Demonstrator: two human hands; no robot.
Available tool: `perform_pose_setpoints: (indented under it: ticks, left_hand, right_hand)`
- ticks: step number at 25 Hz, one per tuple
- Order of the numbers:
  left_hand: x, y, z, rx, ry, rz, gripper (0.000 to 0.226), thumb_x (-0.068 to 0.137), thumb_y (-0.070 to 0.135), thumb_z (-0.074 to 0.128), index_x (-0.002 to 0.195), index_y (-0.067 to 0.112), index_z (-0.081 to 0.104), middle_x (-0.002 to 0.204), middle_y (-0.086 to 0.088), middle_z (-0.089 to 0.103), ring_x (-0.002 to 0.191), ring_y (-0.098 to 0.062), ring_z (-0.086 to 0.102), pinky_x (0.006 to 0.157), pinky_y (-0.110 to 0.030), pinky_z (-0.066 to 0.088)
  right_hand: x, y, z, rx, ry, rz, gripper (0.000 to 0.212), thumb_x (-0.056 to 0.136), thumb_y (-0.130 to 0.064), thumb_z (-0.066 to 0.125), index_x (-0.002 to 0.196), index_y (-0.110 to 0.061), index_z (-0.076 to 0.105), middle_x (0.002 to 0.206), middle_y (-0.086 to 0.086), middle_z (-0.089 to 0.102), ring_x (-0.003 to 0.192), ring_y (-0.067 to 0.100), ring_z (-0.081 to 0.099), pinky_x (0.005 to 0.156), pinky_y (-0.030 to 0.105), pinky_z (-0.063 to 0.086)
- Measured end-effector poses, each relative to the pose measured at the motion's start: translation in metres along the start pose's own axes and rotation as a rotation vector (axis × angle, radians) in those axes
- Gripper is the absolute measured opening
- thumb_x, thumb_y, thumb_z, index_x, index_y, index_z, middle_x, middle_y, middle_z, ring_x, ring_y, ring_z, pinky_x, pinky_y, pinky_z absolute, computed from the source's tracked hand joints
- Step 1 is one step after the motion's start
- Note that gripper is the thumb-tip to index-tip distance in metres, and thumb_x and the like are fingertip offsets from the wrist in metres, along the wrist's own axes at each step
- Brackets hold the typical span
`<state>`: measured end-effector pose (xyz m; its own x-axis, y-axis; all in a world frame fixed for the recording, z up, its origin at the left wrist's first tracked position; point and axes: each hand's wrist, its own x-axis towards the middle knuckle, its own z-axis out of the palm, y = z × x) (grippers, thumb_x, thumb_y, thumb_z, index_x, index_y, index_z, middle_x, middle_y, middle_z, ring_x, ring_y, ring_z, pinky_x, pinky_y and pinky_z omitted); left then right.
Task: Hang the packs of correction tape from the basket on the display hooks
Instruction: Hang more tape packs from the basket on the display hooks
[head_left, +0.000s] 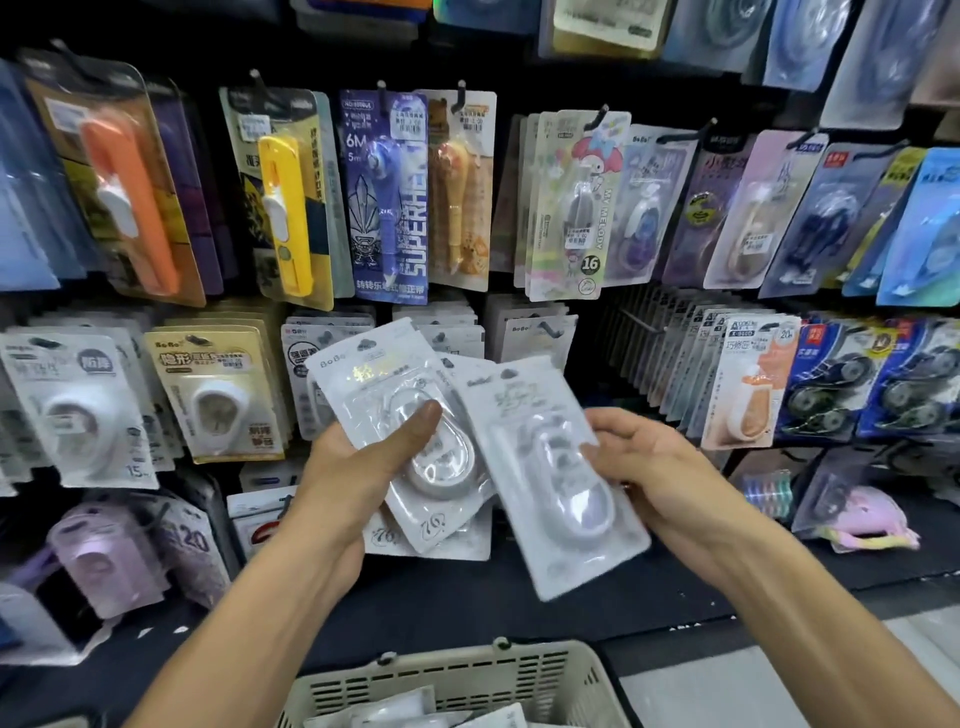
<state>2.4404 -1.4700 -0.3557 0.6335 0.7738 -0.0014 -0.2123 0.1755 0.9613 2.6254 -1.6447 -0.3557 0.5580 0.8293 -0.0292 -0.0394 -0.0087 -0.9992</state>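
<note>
left hand (358, 467) grips pack stack (400, 415) | right hand (654, 467) holds single pack (556, 478)

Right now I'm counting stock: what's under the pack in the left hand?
Under the top pack in the left hand, at least one more pack shows its "76" corner; the rest is covered.

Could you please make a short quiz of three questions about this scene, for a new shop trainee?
1. True or false: the right hand holds one white pack.
2. What holds the fanned stack of packs? A) the left hand B) a hook C) the basket
3. Fill in: the basket sits ___ the hands.

Key: 1 true; 2 A; 3 below.
</note>
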Motion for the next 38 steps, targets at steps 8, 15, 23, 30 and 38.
perform_pose_setpoints:
  ticks: [8, 15, 23, 30, 38]
  left_hand:
    - [0.003, -0.005, 0.003, 0.017, -0.024, 0.019, 0.063, 0.05, 0.043, 0.088, 0.108, 0.021, 0.074, 0.1, 0.001, 0.081, 0.09, -0.018, 0.078, 0.076, -0.035, 0.058]
    - [0.009, -0.008, 0.001, -0.008, -0.021, 0.023, 0.059, 0.056, 0.04, 0.087, 0.11, 0.02, 0.075, 0.103, -0.002, 0.081, 0.094, -0.022, 0.078, 0.084, -0.039, 0.058]
    - [0.005, -0.005, 0.007, -0.172, -0.035, 0.001, 0.043, 0.073, 0.027, 0.079, 0.114, 0.014, 0.073, 0.108, -0.009, 0.079, 0.096, -0.027, 0.077, 0.08, -0.041, 0.063]
    - [0.001, 0.004, 0.002, -0.293, -0.215, -0.173, 0.051, 0.071, 0.023, 0.082, 0.118, 0.007, 0.074, 0.114, -0.018, 0.076, 0.1, -0.036, 0.075, 0.074, -0.047, 0.064]
    - [0.007, -0.009, 0.002, -0.064, -0.006, -0.011, 0.05, 0.067, 0.024, 0.082, 0.114, 0.01, 0.074, 0.104, -0.007, 0.08, 0.095, -0.022, 0.078, 0.078, -0.032, 0.058]
  right_hand:
    - [0.05, -0.001, -0.004, -0.175, 0.592, -0.127, 0.021, 0.098, -0.011, 0.063, 0.116, -0.019, 0.061, 0.088, -0.003, 0.074, 0.076, 0.015, 0.072, 0.067, 0.038, 0.058]
    - [0.05, -0.009, -0.012, -0.363, 0.713, -0.197, 0.018, 0.092, -0.017, 0.065, 0.103, -0.027, 0.075, 0.082, -0.008, 0.069, 0.06, 0.006, 0.058, 0.054, 0.028, 0.042]
    - [0.023, 0.006, 0.053, -0.048, -0.026, 0.102, 0.04, 0.092, -0.046, 0.064, 0.118, -0.017, 0.071, 0.117, 0.01, 0.071, 0.094, 0.02, 0.072, 0.077, 0.041, 0.062]
    - [0.014, 0.007, 0.05, 0.151, 0.099, 0.073, 0.023, 0.099, -0.02, 0.059, 0.115, -0.01, 0.072, 0.097, 0.012, 0.078, 0.068, 0.024, 0.073, 0.044, 0.029, 0.054]
    - [0.034, 0.007, 0.001, -0.09, 0.506, 0.088, 0.021, 0.104, -0.022, 0.054, 0.1, -0.018, 0.074, 0.063, 0.0, 0.073, 0.028, 0.011, 0.047, 0.03, 0.014, 0.028]
